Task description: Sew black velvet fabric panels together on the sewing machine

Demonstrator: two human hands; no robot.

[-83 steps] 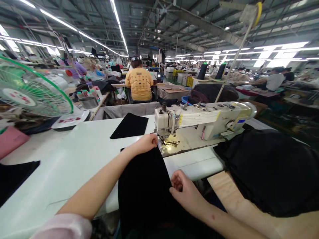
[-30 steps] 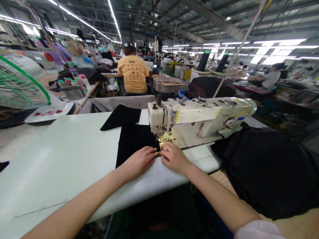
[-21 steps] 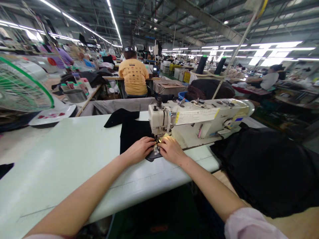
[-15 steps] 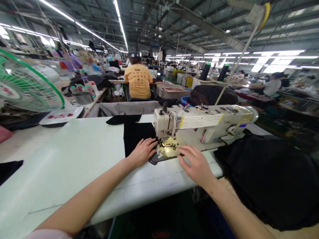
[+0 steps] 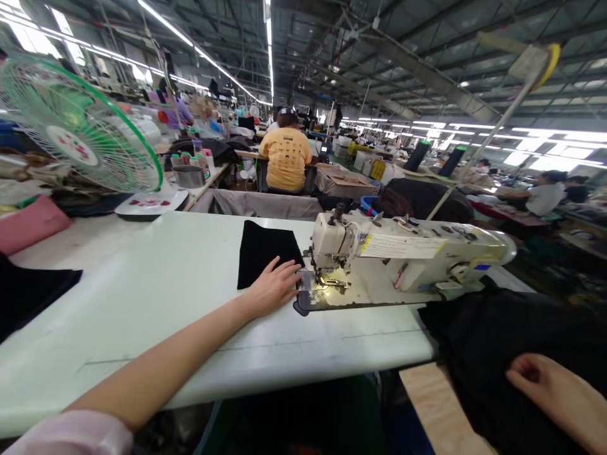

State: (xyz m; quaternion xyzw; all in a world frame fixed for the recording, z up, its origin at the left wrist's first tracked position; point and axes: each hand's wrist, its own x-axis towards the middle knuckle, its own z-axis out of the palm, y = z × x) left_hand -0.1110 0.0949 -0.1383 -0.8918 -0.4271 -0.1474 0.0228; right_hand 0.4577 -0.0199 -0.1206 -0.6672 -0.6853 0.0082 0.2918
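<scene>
My left hand lies flat with its fingers spread on the lower right corner of a black fabric piece, fingertips close to the sewing machine's bed. The industrial sewing machine stands just right of it, its needle area lit. Over at the right, my right hand is at a large heap of black cloth, thumb and forefinger curled together in a pinch on it. The exact fold between those fingertips is hidden.
A pale table carries the machine. At the left stand a green-rimmed fan and another black cloth piece. A wooden board lies under the heap. Ahead sits a person in a yellow shirt.
My right hand has left the machine's needle area and moved right and down to the black cloth heap. My left hand stays on the fabric piece. The view has shifted left.
</scene>
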